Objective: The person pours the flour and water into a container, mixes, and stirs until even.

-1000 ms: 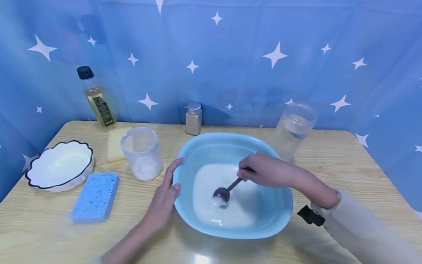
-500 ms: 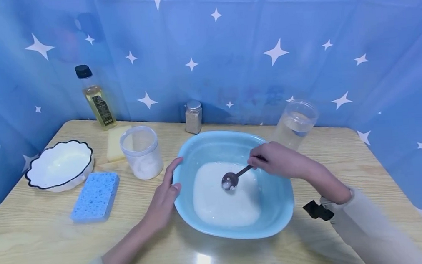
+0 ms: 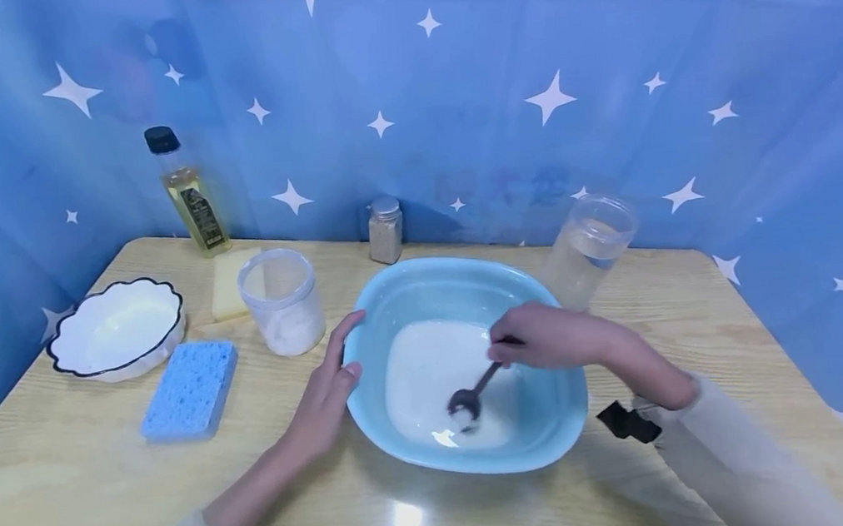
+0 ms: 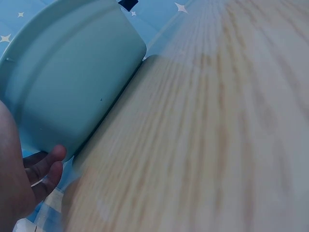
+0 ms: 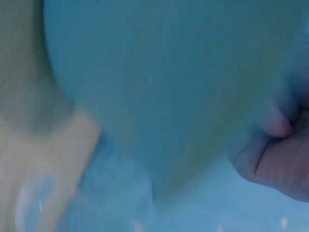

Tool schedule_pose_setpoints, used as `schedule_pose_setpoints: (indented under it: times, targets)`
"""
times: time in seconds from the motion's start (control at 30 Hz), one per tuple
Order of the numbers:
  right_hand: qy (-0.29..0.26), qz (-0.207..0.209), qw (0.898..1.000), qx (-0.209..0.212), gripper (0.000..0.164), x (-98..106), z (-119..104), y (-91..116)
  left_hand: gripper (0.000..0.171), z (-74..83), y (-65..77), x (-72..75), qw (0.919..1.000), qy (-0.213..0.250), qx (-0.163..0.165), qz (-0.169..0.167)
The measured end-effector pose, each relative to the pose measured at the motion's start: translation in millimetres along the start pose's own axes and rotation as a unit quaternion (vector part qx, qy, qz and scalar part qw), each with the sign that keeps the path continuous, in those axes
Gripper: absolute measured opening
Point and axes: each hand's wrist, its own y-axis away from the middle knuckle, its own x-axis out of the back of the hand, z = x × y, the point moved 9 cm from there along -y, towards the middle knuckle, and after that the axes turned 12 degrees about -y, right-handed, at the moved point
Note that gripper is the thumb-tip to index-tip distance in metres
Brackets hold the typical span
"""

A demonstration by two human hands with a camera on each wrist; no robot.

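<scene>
A light blue basin (image 3: 439, 462) stands on the wooden table with a white, milky liquid (image 3: 425, 354) in its bottom. At its left side my left hand (image 3: 326, 395) grips the rim, thumb on the edge. The left wrist view shows curled fingers (image 4: 46, 169) against the outer wall. Over the right half of the basin, my right hand (image 3: 544, 337) holds a dark spoon (image 3: 467, 399) by its handle, bowl down at the liquid with some white in it. In the blurred right wrist view, the curled right hand (image 5: 285, 154) shows beside the basin wall (image 5: 159, 87).
Left of the basin are a clear jar of white powder (image 3: 286, 308), a blue sponge (image 3: 192, 392), a white scalloped dish (image 3: 119, 327), a pale yellow block (image 3: 230, 286) and an oil bottle (image 3: 197, 207). Behind it stand a small shaker jar (image 3: 385, 233) and a clear water container (image 3: 586, 253).
The spoon's bowl has swung through the liquid, first right and away from me, then back toward me, with my right hand following. My left hand keeps its place on the rim.
</scene>
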Motion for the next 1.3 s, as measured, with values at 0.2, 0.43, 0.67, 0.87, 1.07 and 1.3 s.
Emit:
schedule_pose_setpoints:
  times: [0.2, 0.43, 0.67, 0.87, 1.07, 1.3]
  targets:
    - [-0.01, 0.044, 0.999, 0.0, 0.025, -12, -12, -31, 0.05, -3.7, 4.1, -1.1, 0.9999, 0.004, 0.008, 0.007]
    - [0.026, 0.08, 0.994, -0.063, 0.026, 21, 14, -4, 0.052, -1.2, 2.1, -2.1, 0.9999, 0.003, 0.016, -0.001]
    - [-0.01, 0.081, 0.996, -0.046, 0.024, 36, 14, 21, 0.051, -2.0, 0.3, -1.5, 0.9997, 0.008, 0.024, -0.006]
    - [-0.008, 0.096, 0.995, -0.03, 0.023, 37, 12, 20, 0.05, -1.9, 0.4, -1.9, 0.9997, 0.011, 0.019, -0.006]
    - [-0.009, 0.062, 0.998, -0.004, 0.025, 8, 12, 2, 0.049, -1.4, -0.5, -1.8, 0.9999, 0.006, 0.013, -0.007]
    - [0.011, 0.085, 0.996, 0.006, 0.024, -12, -4, -27, 0.049, 1.6, -0.7, -0.8, 0.9999, -0.01, -0.004, 0.001]
